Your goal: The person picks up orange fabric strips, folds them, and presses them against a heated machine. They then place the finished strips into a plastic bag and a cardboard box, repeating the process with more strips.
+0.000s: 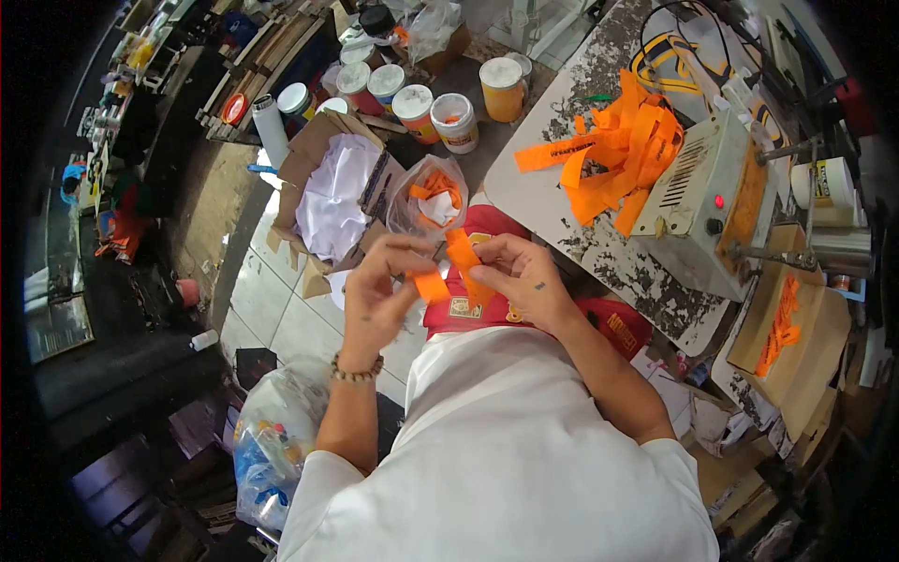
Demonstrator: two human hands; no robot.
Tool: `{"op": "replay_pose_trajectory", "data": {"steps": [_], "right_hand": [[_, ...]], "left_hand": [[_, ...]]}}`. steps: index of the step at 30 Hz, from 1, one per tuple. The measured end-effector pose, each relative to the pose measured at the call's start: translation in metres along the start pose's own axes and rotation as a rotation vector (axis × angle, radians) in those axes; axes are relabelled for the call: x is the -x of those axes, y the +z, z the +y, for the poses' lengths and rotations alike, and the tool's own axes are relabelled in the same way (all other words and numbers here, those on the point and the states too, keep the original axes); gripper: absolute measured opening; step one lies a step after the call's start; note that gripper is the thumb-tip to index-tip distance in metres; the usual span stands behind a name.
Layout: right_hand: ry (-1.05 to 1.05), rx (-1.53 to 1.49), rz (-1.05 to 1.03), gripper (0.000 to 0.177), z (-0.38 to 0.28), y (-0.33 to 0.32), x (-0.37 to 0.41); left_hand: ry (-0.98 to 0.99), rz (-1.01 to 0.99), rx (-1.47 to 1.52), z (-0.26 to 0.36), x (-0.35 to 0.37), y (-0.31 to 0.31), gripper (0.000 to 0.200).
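Note:
Over my lap, my left hand [375, 290] pinches the end of a short orange ribbon piece [432, 287] between thumb and fingers. My right hand [526, 283] is closed on an orange ribbon strip [463, 255] that runs upright beside it. Both pieces are close together, over the red shorts [449, 318]. Just beyond my hands a clear plastic bag [401, 208] stands open, with orange ribbon pieces [440, 199] and a white scrap inside.
A worn table [524, 192] at the right carries a heap of orange ribbons [623, 150] and a metal machine [698, 206] with a red light. At its right, a cardboard tray [824, 347] holds more ribbon. Ahead are a cardboard box [298, 178] and several paint tubs [412, 103].

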State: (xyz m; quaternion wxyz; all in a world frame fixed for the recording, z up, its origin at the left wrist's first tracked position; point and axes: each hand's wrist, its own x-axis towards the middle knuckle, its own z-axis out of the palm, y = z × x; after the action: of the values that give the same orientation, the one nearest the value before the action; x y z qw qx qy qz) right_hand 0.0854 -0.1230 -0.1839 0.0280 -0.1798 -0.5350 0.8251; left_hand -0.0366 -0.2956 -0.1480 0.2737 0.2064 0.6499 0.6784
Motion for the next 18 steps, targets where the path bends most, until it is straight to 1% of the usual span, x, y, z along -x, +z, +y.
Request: {"op": "replay_pose_trajectory", "data": {"steps": [2,3,4,6,11,13,15,16,18], "right_hand": [[-0.010,-0.027,0.009,0.021,0.003,-0.001,0.000],[-0.008,-0.028,0.013,0.019,0.004,-0.001,0.001],[-0.006,-0.028,0.017,0.017,0.005,-0.001,0.000],[-0.024,-0.045,0.017,0.016,0.005,0.000,0.001],[-0.047,-0.068,0.020,0.015,0.003,0.002,0.004],[-0.101,-0.098,0.006,0.014,0.005,0.001,0.005],[-0.099,-0.089,0.024,0.014,0.005,0.001,0.007],[-0.097,-0.084,0.038,0.014,0.005,0.001,0.008],[-0.104,-0.104,0.063,0.012,0.003,0.004,0.011]], "left_hand": [[0.565,0.029,-0.558,0.003,0.001,0.000,0.015],[0.500,0.048,-0.636,0.008,0.005,-0.004,0.023],[0.502,0.046,-0.641,0.007,0.005,-0.004,0.023],[0.535,0.094,-0.502,-0.001,0.005,-0.006,0.022],[0.519,0.100,-0.431,-0.008,0.006,-0.006,0.019],[0.512,0.098,-0.426,-0.008,0.009,-0.004,0.018],[0.409,0.164,-0.220,-0.008,0.012,0.003,0.018],[0.408,0.159,-0.214,-0.009,0.013,0.003,0.018],[0.417,0.135,-0.222,-0.012,0.015,-0.004,0.025]]}}
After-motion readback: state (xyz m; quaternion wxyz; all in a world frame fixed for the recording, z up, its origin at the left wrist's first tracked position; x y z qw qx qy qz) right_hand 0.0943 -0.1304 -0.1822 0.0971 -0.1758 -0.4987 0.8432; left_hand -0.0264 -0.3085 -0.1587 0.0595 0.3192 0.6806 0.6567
